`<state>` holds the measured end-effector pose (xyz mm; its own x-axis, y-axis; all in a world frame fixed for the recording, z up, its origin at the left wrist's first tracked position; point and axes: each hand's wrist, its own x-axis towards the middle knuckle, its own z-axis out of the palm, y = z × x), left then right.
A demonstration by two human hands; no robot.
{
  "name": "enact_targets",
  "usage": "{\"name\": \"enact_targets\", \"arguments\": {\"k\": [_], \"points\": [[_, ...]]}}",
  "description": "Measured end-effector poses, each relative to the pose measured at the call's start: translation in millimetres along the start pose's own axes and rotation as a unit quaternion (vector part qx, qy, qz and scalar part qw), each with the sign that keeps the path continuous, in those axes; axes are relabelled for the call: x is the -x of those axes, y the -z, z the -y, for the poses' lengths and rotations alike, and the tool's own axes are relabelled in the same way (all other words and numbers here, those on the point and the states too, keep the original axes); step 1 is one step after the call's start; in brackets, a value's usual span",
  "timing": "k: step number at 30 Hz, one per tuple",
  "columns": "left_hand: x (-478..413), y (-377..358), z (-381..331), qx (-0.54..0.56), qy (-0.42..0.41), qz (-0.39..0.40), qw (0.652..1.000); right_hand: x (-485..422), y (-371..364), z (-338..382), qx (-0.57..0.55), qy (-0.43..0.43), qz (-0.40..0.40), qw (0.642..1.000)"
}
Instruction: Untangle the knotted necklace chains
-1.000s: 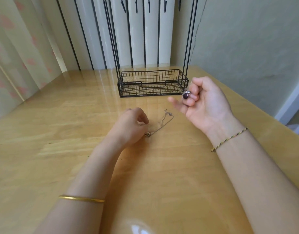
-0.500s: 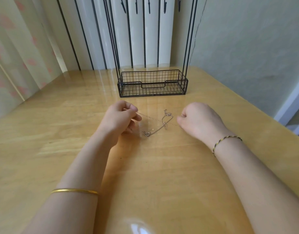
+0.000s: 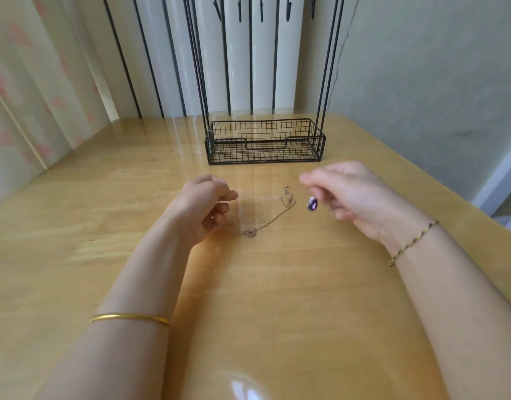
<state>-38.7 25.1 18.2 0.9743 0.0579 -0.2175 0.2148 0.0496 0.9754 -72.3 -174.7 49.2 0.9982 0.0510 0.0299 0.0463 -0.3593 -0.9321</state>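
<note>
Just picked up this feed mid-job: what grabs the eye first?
A purple teardrop pendant dangles from the right hand, right of centre. The left hand pinches a fine chain; between the hands a gold chain lies on the wooden table. Behind stands a black wire basket.

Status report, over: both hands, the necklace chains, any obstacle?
Left hand pinches thin chain. Right hand holds purple pendant above table. Other chain lies on table between hands. Wire basket behind, apart.

Soft daylight, glare on the glossy table [image 3: 277, 313], wide-angle bending at edges, blurred right hand [image 3: 355, 197].
</note>
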Motion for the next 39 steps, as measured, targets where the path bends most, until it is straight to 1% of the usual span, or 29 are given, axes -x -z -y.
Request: {"name": "enact_targets", "arguments": {"k": [2, 4, 7, 9, 12, 15, 18, 22, 25, 28, 30, 35, 37, 39], "points": [[0.3, -0.1, 1.8, -0.03, -0.012, 0.027, 0.999, -2.0, 0.6, 4.7, -0.1, 0.012, -0.025, 0.995], [1.9, -2.5, 3.3, -0.081, -0.037, 0.052, 0.995, -3.8, -0.2, 11.6, -0.157, 0.023, -0.039, 0.986], [5.3, -8.5, 4.7, -0.143, -0.072, 0.069, 0.985, -6.2, -2.9, 22.9, -0.188, 0.039, -0.046, 0.98], [6.7, -12.4, 5.1, -0.159, -0.086, 0.069, 0.981, -7.7, -5.0, 29.9, -0.203, 0.05, -0.041, 0.977], [8.5, -16.6, 4.3, -0.155, -0.089, 0.068, 0.982, -11.8, -8.5, 36.3, -0.214, 0.061, -0.049, 0.974], [9.1, -15.2, 4.2, -0.154, -0.09, 0.073, 0.981, -15.8, -11.4, 39.1, -0.229, 0.067, -0.074, 0.968], [8.8, -12.7, 5.8, -0.15, -0.093, 0.082, 0.981, -19.3, -10.7, 40.4, -0.279, 0.071, -0.112, 0.951], [7.9, -11.3, 4.7, -0.091, -0.081, 0.093, 0.988, -24.3, -4.5, 37.4, -0.319, 0.078, -0.189, 0.926], [8.7, -12.0, 3.4, -0.052, -0.06, 0.106, 0.991, -25.6, -0.4, 33.3, -0.376, 0.064, -0.249, 0.891], [12.0, -12.7, 1.3, -0.051, -0.046, 0.112, 0.991, -28.3, 4.0, 27.0, -0.451, 0.036, -0.272, 0.849], [14.0, -11.9, -0.3, -0.051, -0.035, 0.118, 0.991, -31.1, 7.9, 21.3, -0.495, 0.012, -0.276, 0.824], [12.6, -9.2, 0.7, -0.072, -0.008, 0.134, 0.988, -34.7, 22.0, 10.5, -0.63, -0.022, -0.252, 0.734], [11.9, -8.1, 1.4, -0.093, -0.017, 0.145, 0.985, -34.9, 25.7, 7.3, -0.668, -0.021, -0.249, 0.701], [13.5, -7.6, 1.4, -0.149, -0.045, 0.172, 0.973, -34.7, 27.4, 4.8, -0.685, -0.017, -0.256, 0.682]]}}
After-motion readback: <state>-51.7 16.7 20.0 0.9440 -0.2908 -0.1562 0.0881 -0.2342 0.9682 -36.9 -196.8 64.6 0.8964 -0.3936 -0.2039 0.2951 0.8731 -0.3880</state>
